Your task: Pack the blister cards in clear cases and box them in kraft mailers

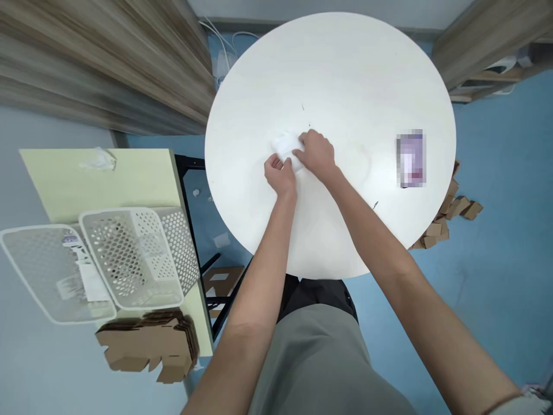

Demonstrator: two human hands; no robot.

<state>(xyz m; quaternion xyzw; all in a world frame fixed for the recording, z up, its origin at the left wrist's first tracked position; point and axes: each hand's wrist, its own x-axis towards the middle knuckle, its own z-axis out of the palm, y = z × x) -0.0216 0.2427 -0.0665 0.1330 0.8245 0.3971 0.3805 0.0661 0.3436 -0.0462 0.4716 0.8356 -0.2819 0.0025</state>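
White on white, hard to read: a soft-looking white piece (pixel 284 142) lies on the round table (pixel 345 69), left of its middle, framed by right hand (pixel 318 153) and left hand (pixel 281 177)! The right seems to hold its edge, thumb and fingers a little apart; the left curls narrow at the near side, and whether it grips I can't tell. Looks like a two-handed shaping step, and the next move calls, I'd judge, for light, steady fingers. Long axis? Seems slanted, far left to near right, outline fading into the white, so which end is the front can't be told
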